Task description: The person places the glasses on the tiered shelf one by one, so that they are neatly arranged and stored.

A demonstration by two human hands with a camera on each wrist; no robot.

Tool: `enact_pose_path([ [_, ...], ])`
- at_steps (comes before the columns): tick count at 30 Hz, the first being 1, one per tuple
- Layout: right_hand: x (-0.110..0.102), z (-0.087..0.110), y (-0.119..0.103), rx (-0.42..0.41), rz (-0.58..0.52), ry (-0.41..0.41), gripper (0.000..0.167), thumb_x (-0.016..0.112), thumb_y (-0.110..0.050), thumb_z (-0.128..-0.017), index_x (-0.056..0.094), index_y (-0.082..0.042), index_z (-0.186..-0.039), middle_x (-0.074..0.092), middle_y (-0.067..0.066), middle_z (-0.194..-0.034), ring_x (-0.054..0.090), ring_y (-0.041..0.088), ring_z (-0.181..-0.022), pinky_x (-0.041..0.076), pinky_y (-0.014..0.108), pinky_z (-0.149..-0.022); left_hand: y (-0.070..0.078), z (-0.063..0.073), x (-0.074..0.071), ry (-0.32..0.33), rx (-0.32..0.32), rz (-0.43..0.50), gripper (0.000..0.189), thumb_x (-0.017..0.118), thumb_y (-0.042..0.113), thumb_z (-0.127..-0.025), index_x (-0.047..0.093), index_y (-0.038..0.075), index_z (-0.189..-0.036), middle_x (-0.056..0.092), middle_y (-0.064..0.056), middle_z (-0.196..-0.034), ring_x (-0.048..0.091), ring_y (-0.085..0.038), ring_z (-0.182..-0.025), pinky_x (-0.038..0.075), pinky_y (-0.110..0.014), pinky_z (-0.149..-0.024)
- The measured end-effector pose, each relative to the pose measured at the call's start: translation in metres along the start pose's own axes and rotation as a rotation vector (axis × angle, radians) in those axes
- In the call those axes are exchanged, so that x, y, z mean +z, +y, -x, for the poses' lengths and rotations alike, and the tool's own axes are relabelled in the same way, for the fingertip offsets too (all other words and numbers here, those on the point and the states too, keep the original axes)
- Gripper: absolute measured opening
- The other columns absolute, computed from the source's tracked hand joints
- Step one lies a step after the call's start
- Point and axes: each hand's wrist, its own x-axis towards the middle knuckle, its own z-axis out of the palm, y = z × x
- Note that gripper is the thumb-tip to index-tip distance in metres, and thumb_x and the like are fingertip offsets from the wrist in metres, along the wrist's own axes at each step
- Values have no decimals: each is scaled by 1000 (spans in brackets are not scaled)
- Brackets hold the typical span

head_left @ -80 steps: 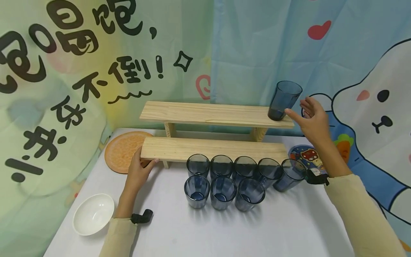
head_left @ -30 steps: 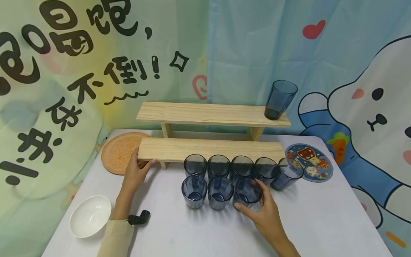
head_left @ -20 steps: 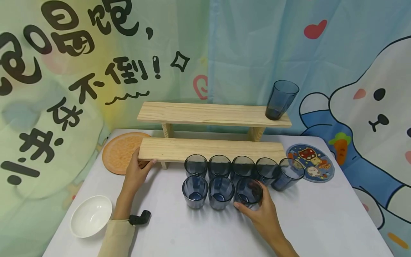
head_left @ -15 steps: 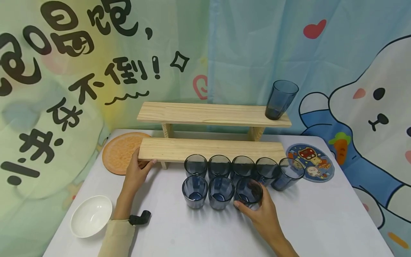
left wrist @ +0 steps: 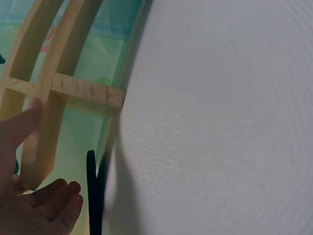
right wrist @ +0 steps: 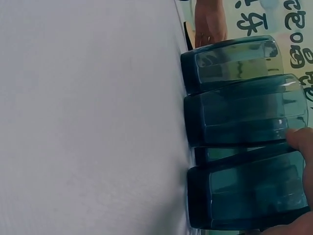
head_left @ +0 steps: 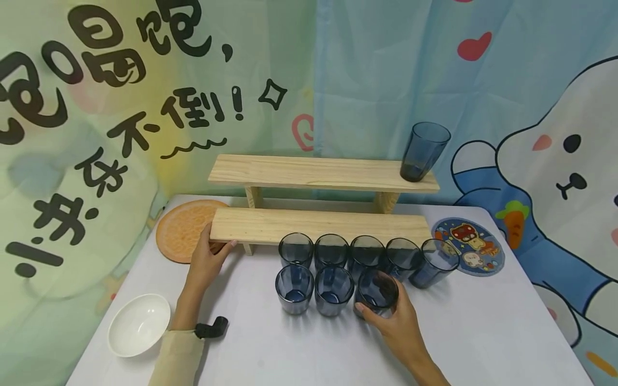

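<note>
My right hand (head_left: pixel 402 328) grips a blue drinking glass (head_left: pixel 374 294) at the right end of the front row. In the right wrist view that tumbler (right wrist: pixel 249 193) stands upright on the table, a thumb along its side. Left of it are two more front glasses (head_left: pixel 334 292); a back row of several glasses (head_left: pixel 330 249) stands behind. My left hand (head_left: pixel 206 264) holds the left end of the lower board of a two-tier wooden shelf (head_left: pixel 314 224), thumb on its front edge. One glass (head_left: pixel 424 153) stands alone at the right end of the upper board (head_left: pixel 304 172).
A white bowl (head_left: pixel 139 325) sits at the table's left. An orange round mat (head_left: pixel 181 236) lies behind the left hand, and a blue cartoon mat (head_left: pixel 475 252) lies right of the glasses. A printed curtain (head_left: pixel 367 80) hangs behind the shelf.
My right hand has come down from beside the upper-board glass and taken hold of the front row's right glass. Over the last second it has barely moved. The left hand stays on the shelf.
</note>
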Motion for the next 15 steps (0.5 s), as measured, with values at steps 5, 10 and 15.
enact_pose_path([
  [5, -6, 5, -11, 37, -15, -14, 90, 92, -22, -85, 39, -8, -156, 48, 14, -155, 48, 25, -144, 38, 1, -106, 0, 0, 0, -4, 1, -1, 86, 71, 28, -104, 18, 6, -167, 38, -28, -161, 48, -44, -145, 44, -52, -121],
  [10, -17, 10, -31, 6, 13, -37, 88, 92, -22, -85, 40, -7, -155, 51, 14, -153, 48, 26, -143, 39, 3, -109, 1, -1, 0, -5, 6, -5, 86, 71, 28, -104, 18, 5, -167, 38, -29, -162, 48, -45, -145, 45, -52, -120],
  [15, -31, 13, -57, -43, 37, -57, 85, 91, -21, -86, 42, -6, -154, 51, 12, -151, 52, 19, -138, 42, 5, -108, 0, -1, 1, -6, 15, 10, 85, 71, 25, -104, 18, 4, -167, 37, -29, -161, 48, -45, -145, 44, -53, -121],
])
